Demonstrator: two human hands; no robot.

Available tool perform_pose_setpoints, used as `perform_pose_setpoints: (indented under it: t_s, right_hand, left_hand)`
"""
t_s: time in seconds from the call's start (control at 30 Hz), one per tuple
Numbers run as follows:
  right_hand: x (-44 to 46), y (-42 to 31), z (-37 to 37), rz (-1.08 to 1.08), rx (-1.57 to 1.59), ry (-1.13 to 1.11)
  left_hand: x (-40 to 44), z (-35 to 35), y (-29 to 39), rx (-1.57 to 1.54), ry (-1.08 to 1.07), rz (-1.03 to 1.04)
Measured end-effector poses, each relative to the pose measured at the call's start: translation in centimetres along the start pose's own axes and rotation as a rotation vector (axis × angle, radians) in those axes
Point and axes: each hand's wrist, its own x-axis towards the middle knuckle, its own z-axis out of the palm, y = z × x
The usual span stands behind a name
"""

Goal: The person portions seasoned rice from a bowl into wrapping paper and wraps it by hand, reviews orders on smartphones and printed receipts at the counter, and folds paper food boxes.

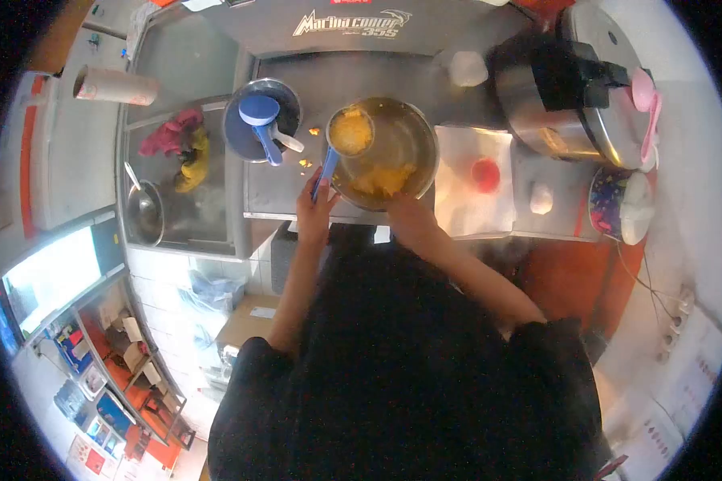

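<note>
My left hand (316, 207) is closed around the blue handle of a round scoop (329, 164). Shredded-looking yellow food (351, 131) fills its head, which is over the left part of a wide metal bowl (426, 132). More yellow food (383, 179) lies in the bowl's near part. At the near rim is my right hand (413, 223), its fingers reaching over the edge beside that food. Those fingers are blurred and partly hidden, so their grip cannot be made out.
Left of the bowl stands a pot (234, 132) with a blue ladle (259, 108) and a white-handled utensil. Farther left, a sink (217, 228) holds cloths and a metal pot. On the right are a pale sheet (457, 204) with a red round item (485, 175) and a large cooker (537, 132).
</note>
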Motion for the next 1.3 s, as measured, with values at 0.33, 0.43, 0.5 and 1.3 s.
perform_pose_setpoints:
  t_s: [0.33,0.43,0.5,1.3]
  right_hand:
    - [7.1,3.5,-7.7,0.010,-0.201,-0.555]
    - [3.7,3.6,-2.5,0.004,0.117,-0.494]
    - [2.4,1.4,-0.4,0.168,0.228,-0.462]
    - [3.3,-0.3,-5.1,0.625,1.073,-0.613]
  left_hand:
    - [0.2,-0.7,-0.8,-0.058,-0.026,-0.029]
    - [-0.2,-0.4,-0.1,-0.029,-0.051,-0.034]
    - [-0.7,-0.3,-0.1,0.006,-0.069,-0.029]
    - [-0.3,0.8,1.5,-0.008,-0.086,-0.045]
